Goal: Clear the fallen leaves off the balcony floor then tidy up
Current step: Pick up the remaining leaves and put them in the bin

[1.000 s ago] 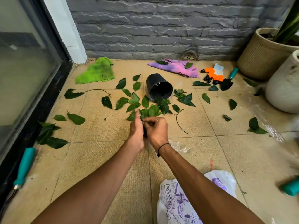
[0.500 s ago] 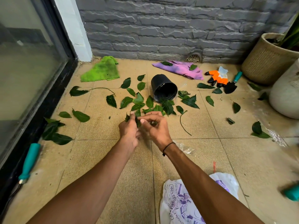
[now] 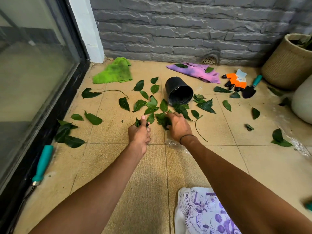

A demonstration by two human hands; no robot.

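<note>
Far left: sliding glass door, dark frame, a teal-handled tool lying along its track. Green cloth, fuzzy and crumpled, sits in the far left corner.

Leaves — flat, glossy, dark green, pointed — are scattered across the tan tile floor, thickest mid-scene in front of the black pot. The pot is plastic, tipped on its side, mouth facing near. A small clump also sits near the door frame at left, strays out right.

Left hand: fist closed round a small bunch of leaves, thumb up. Right hand: fingers curled down onto a cluster on the floor, gathering it; looks like a grip.

Doing the step well, my read: rake the dense pile together with curled fingers rather than picking singles, compress each handful so the slick leaves don't slide out, then dump it into the printed plastic bag lying near, bottom right. Work outward from the pile; stems last.

Right side: purple cloth with two leaves on it, orange glove, small trowel with teal handle, woven basket planter, smooth pale pot at the edge. Rough grey stone wall behind. Most leaves not yet collected — early in the job.
</note>
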